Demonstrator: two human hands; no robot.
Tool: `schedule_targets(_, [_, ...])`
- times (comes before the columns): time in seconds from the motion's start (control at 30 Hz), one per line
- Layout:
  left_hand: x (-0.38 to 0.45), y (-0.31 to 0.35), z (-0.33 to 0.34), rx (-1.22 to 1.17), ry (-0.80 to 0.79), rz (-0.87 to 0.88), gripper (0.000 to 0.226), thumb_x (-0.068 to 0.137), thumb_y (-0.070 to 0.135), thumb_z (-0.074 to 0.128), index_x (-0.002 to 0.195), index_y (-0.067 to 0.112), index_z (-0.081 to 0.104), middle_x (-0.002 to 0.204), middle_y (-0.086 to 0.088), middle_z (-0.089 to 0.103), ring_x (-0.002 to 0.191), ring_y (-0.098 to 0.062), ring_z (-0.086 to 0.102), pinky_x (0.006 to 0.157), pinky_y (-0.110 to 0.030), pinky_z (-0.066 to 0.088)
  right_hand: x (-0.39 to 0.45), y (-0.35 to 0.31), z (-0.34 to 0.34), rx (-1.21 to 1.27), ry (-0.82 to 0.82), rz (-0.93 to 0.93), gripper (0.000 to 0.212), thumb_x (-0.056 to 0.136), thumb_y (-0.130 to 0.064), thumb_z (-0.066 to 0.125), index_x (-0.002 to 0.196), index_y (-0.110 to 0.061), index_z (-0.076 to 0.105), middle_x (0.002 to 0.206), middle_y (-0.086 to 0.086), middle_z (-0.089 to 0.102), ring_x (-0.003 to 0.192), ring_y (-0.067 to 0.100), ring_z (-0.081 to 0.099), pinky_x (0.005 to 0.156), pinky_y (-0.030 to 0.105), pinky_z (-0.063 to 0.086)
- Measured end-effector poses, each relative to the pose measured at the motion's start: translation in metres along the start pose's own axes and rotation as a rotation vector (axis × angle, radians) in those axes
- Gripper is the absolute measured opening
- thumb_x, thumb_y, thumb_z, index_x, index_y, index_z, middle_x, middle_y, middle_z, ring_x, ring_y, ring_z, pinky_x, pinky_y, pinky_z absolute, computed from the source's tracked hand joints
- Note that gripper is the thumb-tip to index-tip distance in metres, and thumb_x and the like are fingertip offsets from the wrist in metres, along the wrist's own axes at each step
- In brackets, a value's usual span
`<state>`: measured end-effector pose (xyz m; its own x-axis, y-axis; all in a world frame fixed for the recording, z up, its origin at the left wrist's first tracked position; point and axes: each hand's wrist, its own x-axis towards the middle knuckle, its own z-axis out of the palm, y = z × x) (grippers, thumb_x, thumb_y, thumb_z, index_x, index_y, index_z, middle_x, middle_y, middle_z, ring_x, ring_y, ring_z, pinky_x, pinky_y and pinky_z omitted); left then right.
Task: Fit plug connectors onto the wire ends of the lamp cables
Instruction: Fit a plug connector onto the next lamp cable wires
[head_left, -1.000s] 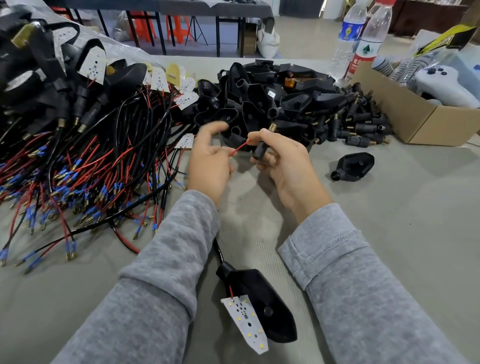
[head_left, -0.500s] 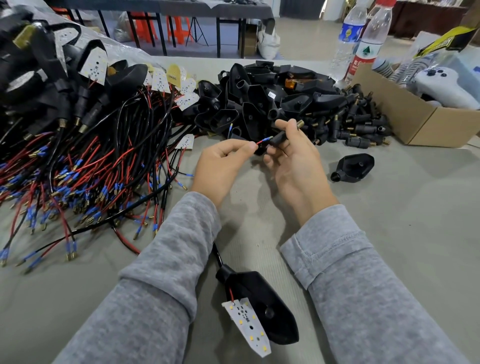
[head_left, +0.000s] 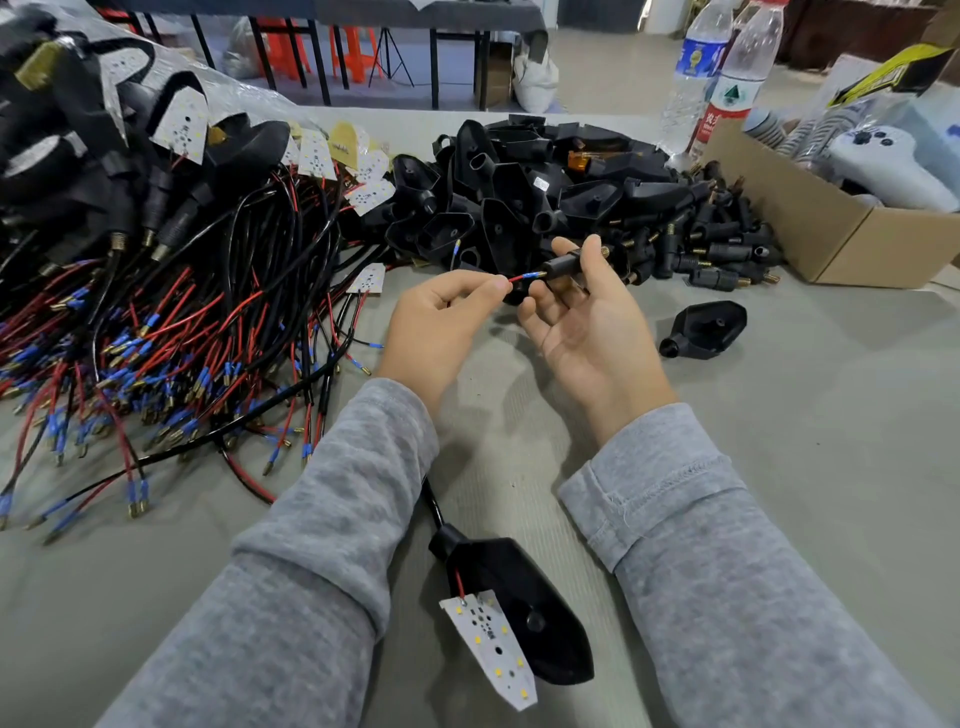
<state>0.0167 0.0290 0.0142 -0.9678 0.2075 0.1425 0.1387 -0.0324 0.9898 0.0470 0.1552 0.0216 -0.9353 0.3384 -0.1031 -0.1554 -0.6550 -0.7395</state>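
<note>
My left hand (head_left: 441, 322) pinches a red wire (head_left: 517, 279) with a blue-sleeved tip. That tip sits at the mouth of a black plug connector (head_left: 569, 265), which my right hand (head_left: 587, 322) holds between thumb and fingers, palm up. The wire's cable runs under my left arm to a black lamp housing (head_left: 519, 597) with a white LED board (head_left: 491, 647) lying near me on the grey table.
A tangle of red and black lamp cables (head_left: 171, 338) covers the left. Black housings (head_left: 519, 187) and loose connectors (head_left: 717, 244) are piled at the back. One housing (head_left: 704, 330) lies alone at right. A cardboard box (head_left: 831, 228) and two bottles (head_left: 722, 78) stand far right.
Both hands rose a little and turned. The connector swung from upright to lying sideways, and the wire's tip came to its mouth. My right palm now faces up.
</note>
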Motion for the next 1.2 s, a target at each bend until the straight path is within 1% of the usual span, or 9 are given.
schedule_targets(0.13, [0.001, -0.001, 0.0, -0.005, 0.013, 0.007, 0.011, 0.089, 0.026, 0.068, 0.079, 0.026, 0.074, 0.051, 0.014, 0.039, 0.047, -0.002, 0.032, 0.044, -0.011, 0.03, 0.0, -0.001, -0.002, -0.035, -0.029, 0.005, 0.027, 0.102, -0.036, 0.05, 0.104, -0.014, 0.066, 0.077, 0.0, 0.058, 0.063, 0.01, 0.059, 0.062, 0.025, 0.055])
schedule_targets(0.37, [0.0, 0.0, 0.002, 0.038, -0.004, 0.066, 0.016, 0.093, 0.019, 0.063, 0.078, 0.023, 0.068, 0.048, 0.018, 0.047, 0.044, 0.001, 0.038, 0.046, -0.009, 0.032, -0.001, 0.004, 0.001, -0.235, -0.118, -0.006, 0.017, 0.1, -0.025, 0.055, 0.105, -0.017, 0.069, 0.082, -0.002, 0.061, 0.068, 0.008, 0.057, 0.065, 0.023, 0.054])
schedule_targets(0.47, [0.003, -0.002, 0.001, 0.049, 0.033, -0.018, 0.016, 0.095, 0.022, 0.057, 0.079, 0.02, 0.059, 0.055, 0.013, 0.046, 0.046, -0.002, 0.037, 0.046, -0.017, 0.032, -0.002, 0.005, 0.002, -0.291, -0.142, -0.027, 0.015, 0.099, -0.018, 0.057, 0.107, -0.015, 0.069, 0.08, -0.005, 0.066, 0.065, 0.008, 0.057, 0.062, 0.022, 0.051])
schedule_targets(0.57, [0.006, 0.0, 0.002, -0.119, 0.014, -0.158, 0.013, 0.095, 0.02, 0.048, 0.083, 0.017, 0.053, 0.055, 0.005, 0.047, 0.041, -0.006, 0.032, 0.038, -0.018, 0.025, -0.002, 0.007, 0.002, -0.336, -0.17, -0.043, 0.015, 0.098, -0.014, 0.057, 0.108, -0.014, 0.069, 0.079, -0.005, 0.068, 0.065, 0.009, 0.056, 0.06, 0.022, 0.049])
schedule_targets(0.77, [0.006, -0.004, 0.003, -0.104, -0.061, -0.176, 0.02, 0.098, 0.026, 0.044, 0.083, 0.022, 0.057, 0.051, 0.008, 0.05, 0.038, -0.003, 0.033, 0.036, -0.015, 0.026, -0.003, 0.012, 0.001, -0.573, -0.209, -0.058, 0.017, 0.096, -0.017, 0.061, 0.108, -0.015, 0.072, 0.086, -0.003, 0.066, 0.07, 0.011, 0.053, 0.066, 0.023, 0.046])
schedule_targets(0.87, [0.006, -0.006, 0.005, -0.015, -0.054, -0.152, 0.022, 0.1, 0.022, 0.043, 0.082, 0.021, 0.055, 0.054, 0.007, 0.049, 0.038, -0.001, 0.034, 0.037, -0.015, 0.027, -0.002, 0.012, 0.002, -0.544, -0.174, -0.062, 0.017, 0.095, -0.018, 0.062, 0.109, -0.014, 0.07, 0.085, -0.003, 0.066, 0.066, 0.012, 0.052, 0.063, 0.025, 0.046])
schedule_targets(0.97, [0.006, -0.005, 0.006, -0.005, -0.045, -0.14, 0.023, 0.103, 0.021, 0.04, 0.084, 0.019, 0.052, 0.06, 0.002, 0.046, 0.037, -0.001, 0.033, 0.036, -0.015, 0.026, 0.0, 0.011, 0.004, -0.456, -0.127, -0.062, 0.017, 0.098, -0.023, 0.056, 0.103, -0.018, 0.072, 0.068, -0.01, 0.063, 0.056, 0.01, 0.052, 0.057, 0.024, 0.046])
schedule_targets(1.13, [0.007, -0.003, 0.004, -0.023, -0.03, -0.148, 0.023, 0.103, 0.019, 0.039, 0.084, 0.017, 0.051, 0.063, 0.001, 0.044, 0.036, -0.001, 0.031, 0.036, -0.014, 0.025, 0.002, 0.012, 0.001, -0.408, -0.109, -0.097, 0.03, 0.104, -0.029, 0.044, 0.104, -0.02, 0.073, 0.085, 0.003, 0.061, 0.058, 0.01, 0.054, 0.056, 0.023, 0.046])
schedule_targets(1.2, [0.007, -0.003, 0.004, -0.009, -0.032, -0.152, 0.022, 0.103, 0.019, 0.039, 0.084, 0.017, 0.052, 0.062, 0.002, 0.045, 0.036, -0.001, 0.032, 0.036, -0.014, 0.026, 0.003, 0.012, 0.0, -0.407, -0.102, -0.12, 0.029, 0.104, -0.029, 0.046, 0.104, -0.021, 0.074, 0.082, 0.0, 0.064, 0.057, 0.01, 0.054, 0.055, 0.022, 0.047])
